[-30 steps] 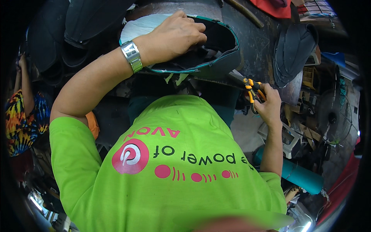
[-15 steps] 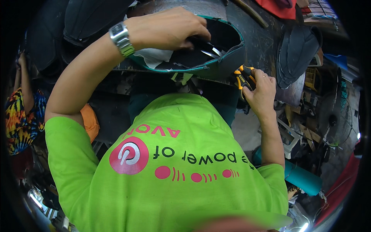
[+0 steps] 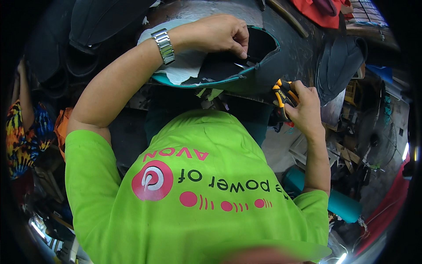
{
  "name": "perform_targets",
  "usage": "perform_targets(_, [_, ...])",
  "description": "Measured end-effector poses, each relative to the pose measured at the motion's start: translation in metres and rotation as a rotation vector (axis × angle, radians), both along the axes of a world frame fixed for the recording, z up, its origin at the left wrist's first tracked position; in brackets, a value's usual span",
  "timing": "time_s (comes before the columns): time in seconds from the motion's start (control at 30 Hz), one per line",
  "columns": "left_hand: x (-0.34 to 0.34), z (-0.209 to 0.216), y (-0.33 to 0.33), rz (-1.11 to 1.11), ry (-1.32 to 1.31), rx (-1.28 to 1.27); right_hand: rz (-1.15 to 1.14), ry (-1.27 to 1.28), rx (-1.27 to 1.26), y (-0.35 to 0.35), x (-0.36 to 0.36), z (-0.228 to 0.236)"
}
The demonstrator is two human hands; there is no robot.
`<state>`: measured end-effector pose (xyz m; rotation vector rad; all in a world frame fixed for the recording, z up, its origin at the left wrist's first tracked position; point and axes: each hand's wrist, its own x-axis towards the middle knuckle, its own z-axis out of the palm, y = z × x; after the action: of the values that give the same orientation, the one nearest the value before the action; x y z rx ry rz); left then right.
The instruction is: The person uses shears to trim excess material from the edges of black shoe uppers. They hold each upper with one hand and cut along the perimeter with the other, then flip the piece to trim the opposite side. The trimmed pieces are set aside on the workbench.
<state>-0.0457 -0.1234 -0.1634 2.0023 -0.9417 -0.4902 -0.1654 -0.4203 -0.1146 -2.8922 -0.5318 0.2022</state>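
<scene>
A black fabric piece with a teal edge [image 3: 211, 82] lies opened out at the bench's near edge. A whitish cloth [image 3: 180, 72] rests over its left part, under my left wrist. My left hand [image 3: 224, 35] is over the piece, its fingers bent and closed in a pinch. Just below the fingertips a thin silver blade [image 3: 240, 65] shows against the black fabric; whether the fingers hold it is hidden. My right hand [image 3: 304, 105] is closed on orange-and-black handled pliers [image 3: 283, 97], just off the right end of the piece.
Stacked black padded pieces [image 3: 340, 66] lie at the right of the bench [image 3: 303, 57]. Large black shapes [image 3: 103, 22] sit at the far left, and a curved rod [image 3: 288, 17] lies at the back. A fan [image 3: 378, 136] stands at right. Another person's patterned sleeve [image 3: 26, 132] shows at left.
My left hand has shifted right and turned, fingers now pointing down; less of the silver blades shows. More of the whitish cloth is in sight. My right hand with the pliers has moved slightly right and nearer.
</scene>
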Motion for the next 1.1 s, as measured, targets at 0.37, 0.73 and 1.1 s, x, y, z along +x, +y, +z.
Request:
perform_targets(0.37, [-0.013,-0.007,0.001,0.103,0.037,-0.069,-0.085,-0.075,0.000,-0.003,-0.008,-0.004])
perform_targets(0.73, [-0.016,-0.007,-0.007,0.130,0.020,-0.119,0.071,-0.111,-0.120,0.006,0.002,0.001])
perform_targets(1.1, [-0.006,-0.006,-0.014,0.114,0.144,-0.061,0.084,0.058,-0.031,0.005,0.011,0.009])
